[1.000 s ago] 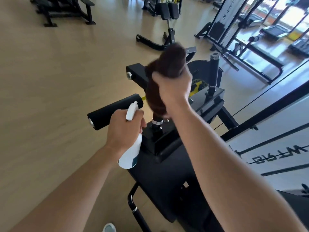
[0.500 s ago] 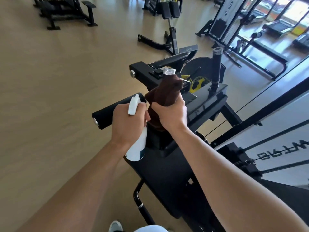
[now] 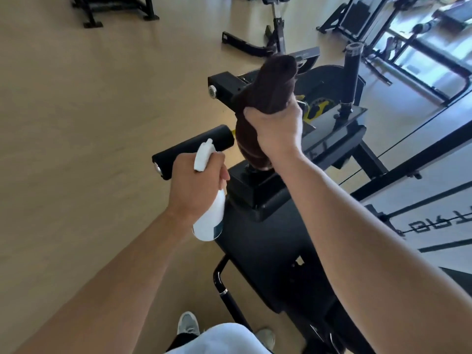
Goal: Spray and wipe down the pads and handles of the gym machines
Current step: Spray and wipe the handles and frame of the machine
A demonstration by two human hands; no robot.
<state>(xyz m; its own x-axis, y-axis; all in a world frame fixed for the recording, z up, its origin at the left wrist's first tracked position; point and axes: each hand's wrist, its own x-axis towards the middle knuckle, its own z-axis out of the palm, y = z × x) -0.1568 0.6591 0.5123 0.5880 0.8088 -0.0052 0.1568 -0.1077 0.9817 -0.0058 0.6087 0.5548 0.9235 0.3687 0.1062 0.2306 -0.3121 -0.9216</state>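
Both bare forearms reach forward, the right arm raised higher than the left. The right hand [image 3: 277, 130] is fisted around a brown cloth [image 3: 268, 98], knuckles up. Lower and just left of it, the left hand [image 3: 196, 182] grips a white spray bottle [image 3: 210, 218].

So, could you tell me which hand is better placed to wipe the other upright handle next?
The right hand: it grips the brown cloth nearest that handle; the left hand holds the spray bottle.
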